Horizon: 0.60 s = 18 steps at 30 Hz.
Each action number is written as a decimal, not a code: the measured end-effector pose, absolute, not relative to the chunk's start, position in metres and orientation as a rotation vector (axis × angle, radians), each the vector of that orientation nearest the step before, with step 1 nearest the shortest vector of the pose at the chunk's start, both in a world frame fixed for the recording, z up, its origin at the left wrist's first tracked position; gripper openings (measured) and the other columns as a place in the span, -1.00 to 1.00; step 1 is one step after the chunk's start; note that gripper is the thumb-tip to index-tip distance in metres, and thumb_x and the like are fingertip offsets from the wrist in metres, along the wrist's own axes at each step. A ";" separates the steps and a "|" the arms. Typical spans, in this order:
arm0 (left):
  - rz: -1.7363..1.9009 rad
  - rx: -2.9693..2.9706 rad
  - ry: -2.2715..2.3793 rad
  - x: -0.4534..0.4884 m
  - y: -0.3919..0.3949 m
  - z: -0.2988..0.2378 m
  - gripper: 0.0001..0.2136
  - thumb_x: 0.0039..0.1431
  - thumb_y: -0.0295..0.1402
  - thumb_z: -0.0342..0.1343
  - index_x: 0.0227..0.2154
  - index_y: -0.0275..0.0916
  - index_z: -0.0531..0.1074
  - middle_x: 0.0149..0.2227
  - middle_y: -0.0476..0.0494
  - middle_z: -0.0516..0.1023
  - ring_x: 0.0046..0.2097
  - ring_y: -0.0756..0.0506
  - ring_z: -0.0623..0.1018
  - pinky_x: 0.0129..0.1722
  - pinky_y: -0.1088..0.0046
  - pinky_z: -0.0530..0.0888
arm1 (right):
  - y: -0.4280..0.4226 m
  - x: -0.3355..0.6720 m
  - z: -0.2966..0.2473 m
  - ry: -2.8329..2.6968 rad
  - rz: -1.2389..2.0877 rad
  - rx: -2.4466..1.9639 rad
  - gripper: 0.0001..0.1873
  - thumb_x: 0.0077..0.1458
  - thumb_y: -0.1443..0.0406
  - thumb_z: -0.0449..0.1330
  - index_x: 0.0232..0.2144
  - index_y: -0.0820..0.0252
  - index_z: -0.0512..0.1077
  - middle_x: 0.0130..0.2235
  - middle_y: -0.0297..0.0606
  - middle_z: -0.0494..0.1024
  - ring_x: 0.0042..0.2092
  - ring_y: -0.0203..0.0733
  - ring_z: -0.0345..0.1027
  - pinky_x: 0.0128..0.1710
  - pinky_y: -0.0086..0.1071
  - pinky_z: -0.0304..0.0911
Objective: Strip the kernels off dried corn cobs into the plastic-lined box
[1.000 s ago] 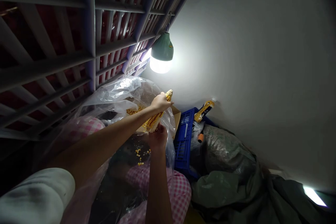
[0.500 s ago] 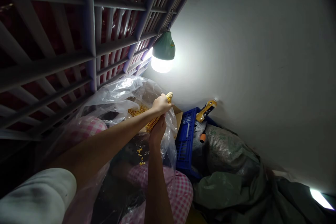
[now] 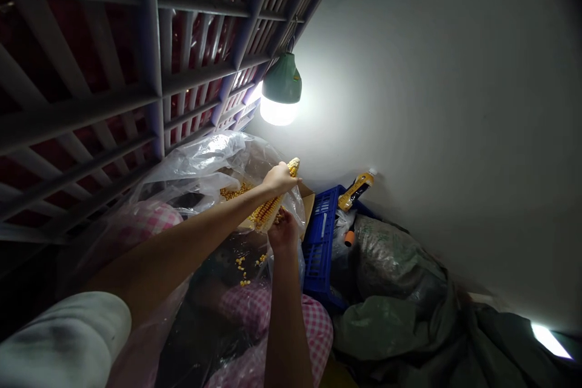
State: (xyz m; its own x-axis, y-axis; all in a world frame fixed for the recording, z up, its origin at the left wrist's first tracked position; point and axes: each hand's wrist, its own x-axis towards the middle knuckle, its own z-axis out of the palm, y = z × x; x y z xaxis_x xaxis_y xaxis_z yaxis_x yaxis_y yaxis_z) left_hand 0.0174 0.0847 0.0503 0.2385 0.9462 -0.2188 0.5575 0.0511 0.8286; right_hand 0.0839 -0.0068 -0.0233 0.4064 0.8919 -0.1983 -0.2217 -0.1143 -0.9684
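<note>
- You have one corn cob (image 3: 266, 213) in view, out in front of you above the clear plastic bag (image 3: 213, 151).
- Its long axis runs on a diagonal: the pale narrow end points up and right, away from you; the wider end points down and left.
- Of your two hands, the left hand (image 3: 279, 179) is closed around the cob's upper part.
- Your right hand (image 3: 284, 233) is curled beside the lower end, kernels at its fingers; you cannot tell how firmly it grips.
- Loose kernels (image 3: 240, 263), too small to count, lie below.
- Around you: one lit lamp (image 3: 281, 80), one blue crate (image 3: 314, 260).
</note>
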 end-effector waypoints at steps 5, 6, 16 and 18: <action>0.547 1.600 1.435 0.015 0.086 0.054 -0.55 0.01 -0.10 0.12 -0.15 -0.35 0.29 -0.12 -0.36 0.50 -0.10 -0.24 0.50 -0.28 0.44 0.36 | -0.006 0.098 -0.010 -0.575 1.195 -1.366 -0.72 -0.08 0.14 0.00 -0.48 0.16 0.43 -0.46 -0.23 0.52 -0.33 -0.16 0.41 -0.32 -0.28 0.33; 0.548 1.594 1.436 0.015 0.086 0.054 -0.55 0.01 -0.10 0.12 -0.15 -0.35 0.29 -0.12 -0.36 0.50 -0.10 -0.23 0.50 -0.28 0.44 0.36 | -0.006 0.098 -0.006 -0.567 1.216 -1.367 -0.69 -0.06 0.12 0.00 -0.45 0.16 0.44 -0.42 -0.22 0.54 -0.32 -0.16 0.41 -0.33 -0.29 0.33; 0.616 1.487 1.479 0.017 0.087 0.056 -0.47 -0.03 -0.04 0.15 -0.13 -0.37 0.29 -0.13 -0.34 0.50 -0.11 -0.20 0.50 -0.28 0.48 0.36 | -0.019 0.070 0.028 -0.944 1.029 -1.586 -0.42 0.05 0.01 0.06 0.09 0.07 0.22 0.01 -0.19 0.44 -0.03 -0.12 0.33 -0.22 -0.35 0.25; 0.651 1.459 1.488 0.017 0.086 0.056 -0.48 0.00 -0.02 0.12 -0.14 -0.37 0.29 -0.14 -0.34 0.50 -0.12 -0.20 0.51 -0.29 0.48 0.36 | -0.022 0.065 0.027 -1.013 0.919 -1.722 -0.41 0.03 0.00 0.09 0.06 0.15 0.24 -0.10 -0.14 0.49 -0.12 -0.10 0.36 -0.24 -0.33 0.21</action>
